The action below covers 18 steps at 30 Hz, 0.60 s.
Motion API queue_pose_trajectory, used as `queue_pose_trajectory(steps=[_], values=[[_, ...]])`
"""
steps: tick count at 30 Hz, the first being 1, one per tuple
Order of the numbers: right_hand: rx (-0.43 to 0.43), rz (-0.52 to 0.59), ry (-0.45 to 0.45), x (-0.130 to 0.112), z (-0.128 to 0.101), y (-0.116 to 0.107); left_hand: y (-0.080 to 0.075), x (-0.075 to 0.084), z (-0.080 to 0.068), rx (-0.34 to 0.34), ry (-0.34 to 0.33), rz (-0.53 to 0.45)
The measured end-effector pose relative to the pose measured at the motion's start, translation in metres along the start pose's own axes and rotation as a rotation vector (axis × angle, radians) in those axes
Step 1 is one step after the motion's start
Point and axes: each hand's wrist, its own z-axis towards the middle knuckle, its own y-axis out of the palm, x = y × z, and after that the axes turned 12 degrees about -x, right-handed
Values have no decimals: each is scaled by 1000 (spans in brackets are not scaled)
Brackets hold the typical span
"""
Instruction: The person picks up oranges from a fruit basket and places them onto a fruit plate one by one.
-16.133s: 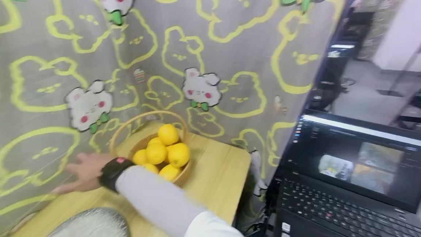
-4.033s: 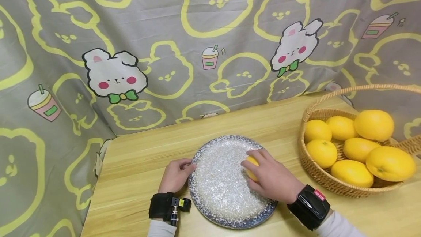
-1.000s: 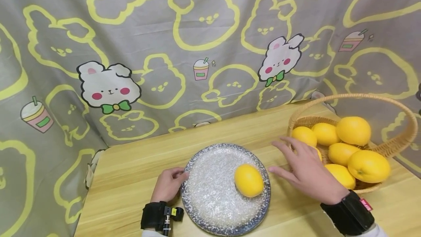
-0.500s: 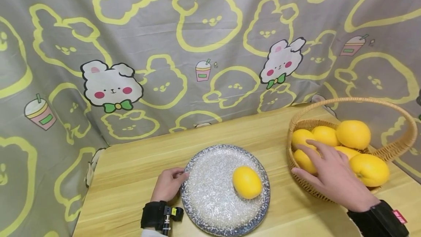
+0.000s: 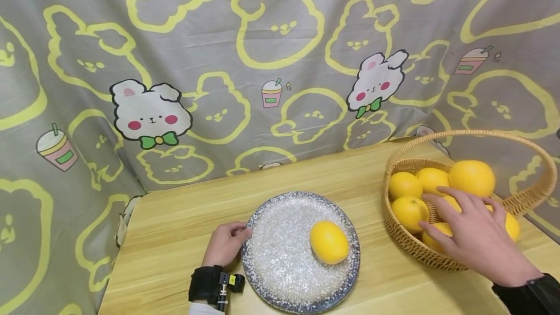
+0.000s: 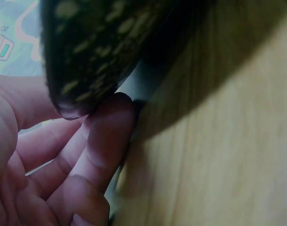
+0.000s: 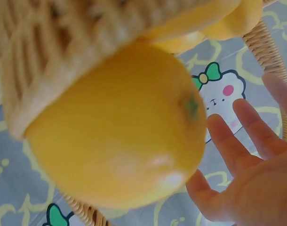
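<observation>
One grey cloth backdrop with yellow rabbit outlines hangs behind the light wooden surface. On the surface stands a round woven wicker basket with a hoop handle, holding several yellow oranges. Well apart from it, to its left, lies a round speckled blue-grey plate, and one yellow orange rests on the plate's right part. The right hand reaches into the basket, its fingers spread and nearly straight over the fruit, gripping nothing. The left hand holds the plate's left rim, fingers curled under the edge, thumb above.
</observation>
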Motion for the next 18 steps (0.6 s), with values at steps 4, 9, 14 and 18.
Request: queue_pose_trajectory(steps=[4,9,14,18], values=[[-9,-36,15,6,-2,-1,0,1,-1,7,13,-3],[-26,-69,38,15,-4,-3,0,1,-1,8,20,2],[-72,-129,103,29,-10,-2,0,2,-2,-7,25,3],[-115,-151,162,38,-13,0,-1,2,-2,-2,9,-4]])
